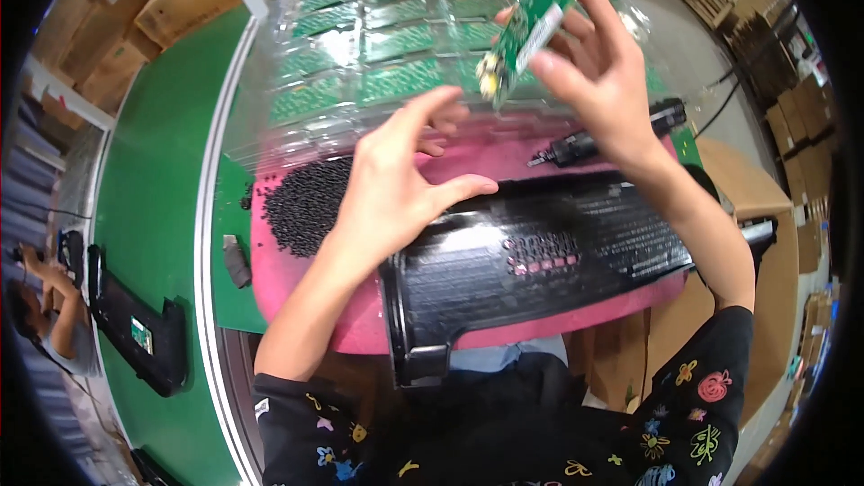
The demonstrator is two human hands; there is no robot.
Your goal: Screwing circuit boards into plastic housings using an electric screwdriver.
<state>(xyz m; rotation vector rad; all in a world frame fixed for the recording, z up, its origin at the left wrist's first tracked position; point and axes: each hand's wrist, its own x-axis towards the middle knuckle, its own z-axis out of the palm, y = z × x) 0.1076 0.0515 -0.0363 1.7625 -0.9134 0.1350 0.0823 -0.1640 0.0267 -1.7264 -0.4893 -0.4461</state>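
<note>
My right hand (607,81) is raised over the tray's right part, fingers and thumb closed on the edges of a green circuit board (541,18). The board is tilted, with a white and yellow connector at its lower end. My left hand (396,175), slightly blurred, is open with fingers apart and holds nothing; its thumb is just over the upper left edge of a black plastic housing (468,283). The housing lies across a pink mat (576,331) in front of me and has a patch of small holes.
Behind the mat, a clear plastic tray (355,112) holds rows of green boards. A black electric screwdriver (585,146) lies beyond the housing, and black screws (306,207) are heaped at left. Another housing (135,328) rests on the green conveyor (166,171) near a co-worker (63,319).
</note>
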